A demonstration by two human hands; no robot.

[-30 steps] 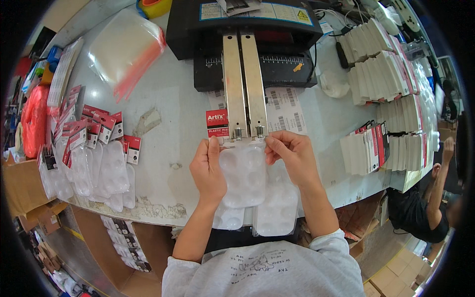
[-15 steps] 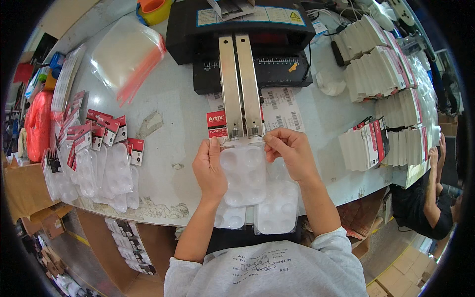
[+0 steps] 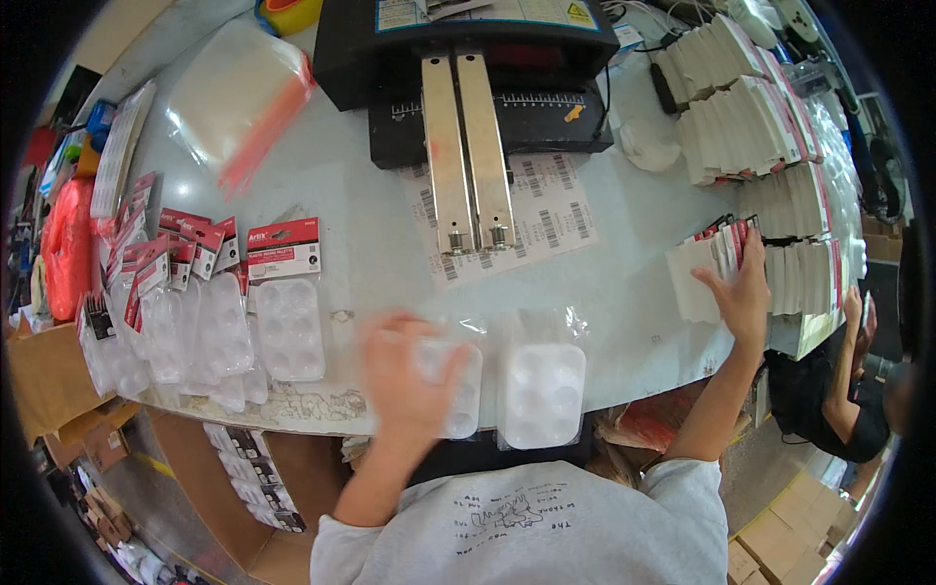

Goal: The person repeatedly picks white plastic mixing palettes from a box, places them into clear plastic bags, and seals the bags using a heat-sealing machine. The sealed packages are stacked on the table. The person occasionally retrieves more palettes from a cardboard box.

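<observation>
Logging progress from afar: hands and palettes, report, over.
Left hand blurred, partly covering one white palette. Right hand at small card stack. Second palette, right of it, uncovered by hands.

Two hands, two bars, perhaps five card stacks.

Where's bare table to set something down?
Bare tabletop lies between the clear bags and the barcode sheet, and between that sheet and the card stacks. Crowded: left, carded palettes; right, those stacks; front middle, two bagged palettes, with the blurred left hand over one.
</observation>
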